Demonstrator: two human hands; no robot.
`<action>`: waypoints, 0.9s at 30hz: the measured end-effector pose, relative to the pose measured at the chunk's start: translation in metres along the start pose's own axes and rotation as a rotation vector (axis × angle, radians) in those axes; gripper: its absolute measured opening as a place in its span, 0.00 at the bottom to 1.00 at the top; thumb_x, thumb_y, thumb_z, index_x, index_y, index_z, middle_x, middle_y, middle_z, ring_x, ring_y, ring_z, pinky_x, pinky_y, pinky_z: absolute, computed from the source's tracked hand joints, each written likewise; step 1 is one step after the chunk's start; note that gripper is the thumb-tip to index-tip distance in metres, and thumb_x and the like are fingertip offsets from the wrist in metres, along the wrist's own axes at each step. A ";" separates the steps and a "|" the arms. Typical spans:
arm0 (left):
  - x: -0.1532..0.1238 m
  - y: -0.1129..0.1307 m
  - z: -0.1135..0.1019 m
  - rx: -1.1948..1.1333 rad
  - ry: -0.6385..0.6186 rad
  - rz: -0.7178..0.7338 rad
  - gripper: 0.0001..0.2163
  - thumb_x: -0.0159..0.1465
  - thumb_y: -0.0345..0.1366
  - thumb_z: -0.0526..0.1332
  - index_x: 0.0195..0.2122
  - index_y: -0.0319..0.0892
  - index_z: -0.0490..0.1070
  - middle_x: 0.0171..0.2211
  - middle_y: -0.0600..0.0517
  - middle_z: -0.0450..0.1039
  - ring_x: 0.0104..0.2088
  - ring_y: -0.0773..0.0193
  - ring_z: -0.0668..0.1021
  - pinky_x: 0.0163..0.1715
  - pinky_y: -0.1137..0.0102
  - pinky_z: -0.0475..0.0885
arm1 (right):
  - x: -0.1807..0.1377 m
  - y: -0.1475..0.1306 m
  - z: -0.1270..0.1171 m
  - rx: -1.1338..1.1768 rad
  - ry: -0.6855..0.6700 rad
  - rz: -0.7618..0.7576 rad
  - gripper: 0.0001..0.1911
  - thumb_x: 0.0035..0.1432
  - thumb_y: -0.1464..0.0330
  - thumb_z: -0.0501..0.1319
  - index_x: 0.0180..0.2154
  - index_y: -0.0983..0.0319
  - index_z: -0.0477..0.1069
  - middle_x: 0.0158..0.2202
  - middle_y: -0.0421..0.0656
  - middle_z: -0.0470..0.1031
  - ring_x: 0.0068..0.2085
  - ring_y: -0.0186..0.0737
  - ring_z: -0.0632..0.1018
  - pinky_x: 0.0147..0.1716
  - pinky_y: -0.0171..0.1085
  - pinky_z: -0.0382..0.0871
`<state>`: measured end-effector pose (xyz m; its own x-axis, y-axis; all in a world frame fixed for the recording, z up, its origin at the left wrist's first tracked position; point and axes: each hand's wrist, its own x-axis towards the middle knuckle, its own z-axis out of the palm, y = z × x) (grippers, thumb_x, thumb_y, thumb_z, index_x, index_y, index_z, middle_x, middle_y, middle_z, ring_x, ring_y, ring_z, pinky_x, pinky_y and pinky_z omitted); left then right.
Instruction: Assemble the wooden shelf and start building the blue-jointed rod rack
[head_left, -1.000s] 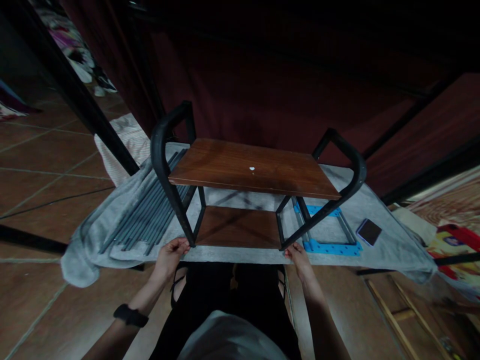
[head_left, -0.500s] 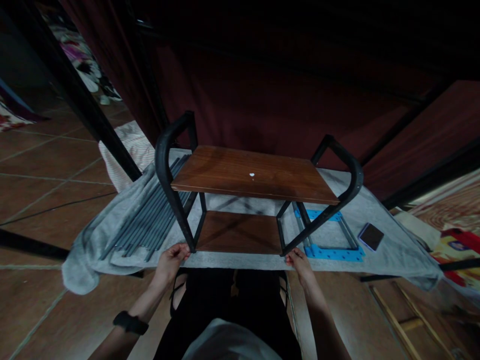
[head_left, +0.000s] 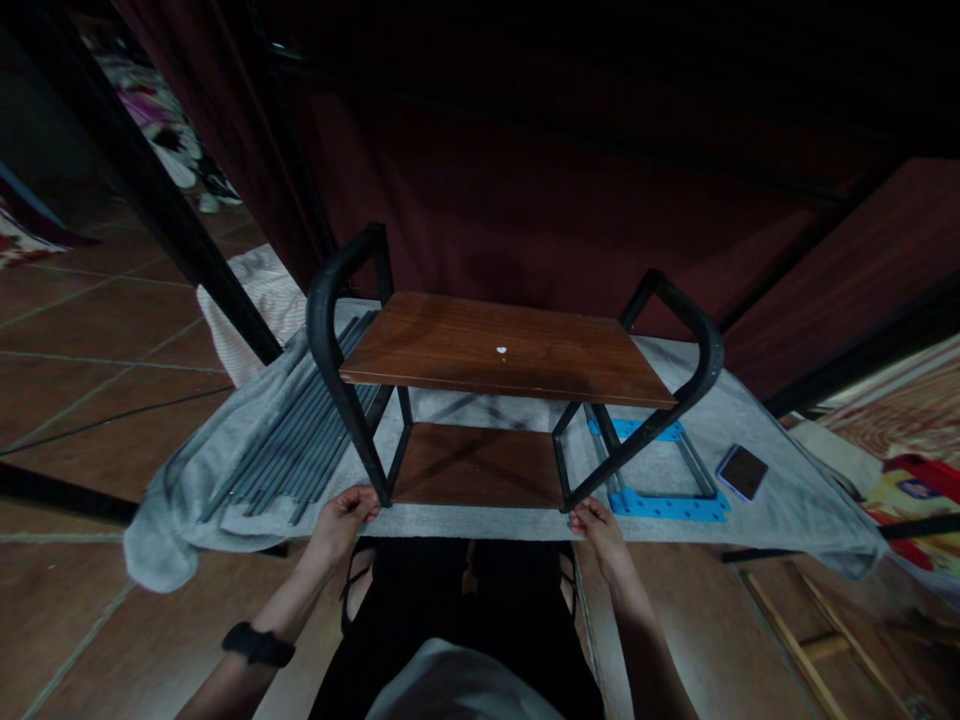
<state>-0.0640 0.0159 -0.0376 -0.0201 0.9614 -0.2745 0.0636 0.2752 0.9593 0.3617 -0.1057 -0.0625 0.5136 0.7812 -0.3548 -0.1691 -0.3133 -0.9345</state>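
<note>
A two-tier shelf rack [head_left: 510,345] stands upright on a table covered with grey cloth [head_left: 465,522]. Its boards are brown wood-look, its tube frame black and curved at both top ends. By its front left foot is my left hand [head_left: 345,518], fingers closed at the cloth's front edge. My right hand [head_left: 598,530] is likewise closed beside the front right foot. Whether the fingers pinch the cloth or the foot is hidden. Left of the rack lie several grey metal tubes [head_left: 300,450]. A frame of grey tubes with blue perforated end pieces [head_left: 671,508] lies to the right.
A phone [head_left: 742,472] lies on the cloth toward the right. Dark bed-frame posts [head_left: 150,200] and a maroon curtain [head_left: 525,230] stand around and behind the table. A wooden ladder-like frame [head_left: 825,648] is on the tiled floor at lower right.
Almost nothing differs. The rack appears shifted very slightly left in view, and both hands keep their places by its front feet.
</note>
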 end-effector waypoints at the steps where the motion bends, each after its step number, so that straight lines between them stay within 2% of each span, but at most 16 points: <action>1: 0.001 -0.001 0.000 -0.003 0.002 0.000 0.26 0.36 0.58 0.75 0.23 0.40 0.73 0.21 0.52 0.72 0.24 0.65 0.72 0.26 0.71 0.67 | 0.001 0.000 0.000 -0.001 0.001 0.001 0.12 0.39 0.59 0.69 0.26 0.58 0.74 0.24 0.39 0.73 0.26 0.37 0.72 0.28 0.37 0.67; 10: -0.002 -0.002 0.000 0.017 0.027 0.019 0.26 0.37 0.58 0.74 0.25 0.39 0.75 0.23 0.51 0.74 0.26 0.64 0.73 0.29 0.69 0.68 | 0.000 -0.014 0.006 -0.022 -0.016 -0.013 0.12 0.38 0.58 0.68 0.23 0.58 0.71 0.21 0.38 0.70 0.23 0.35 0.69 0.24 0.36 0.61; 17: -0.004 0.005 0.000 0.017 0.006 -0.032 0.29 0.37 0.60 0.74 0.28 0.39 0.77 0.27 0.50 0.76 0.28 0.62 0.75 0.31 0.68 0.71 | -0.003 -0.005 0.001 -0.053 -0.002 -0.020 0.14 0.40 0.55 0.68 0.26 0.57 0.73 0.26 0.40 0.74 0.26 0.39 0.73 0.28 0.38 0.67; 27: -0.004 0.005 0.002 0.052 0.020 0.046 0.29 0.35 0.62 0.74 0.23 0.40 0.75 0.23 0.49 0.75 0.26 0.62 0.75 0.30 0.68 0.72 | 0.002 -0.009 0.005 0.007 0.006 0.003 0.11 0.35 0.60 0.68 0.23 0.59 0.73 0.22 0.39 0.72 0.24 0.36 0.70 0.26 0.36 0.64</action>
<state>-0.0619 0.0136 -0.0319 -0.0360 0.9730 -0.2280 0.1166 0.2307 0.9660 0.3600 -0.0989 -0.0545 0.5183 0.7770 -0.3574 -0.1768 -0.3116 -0.9336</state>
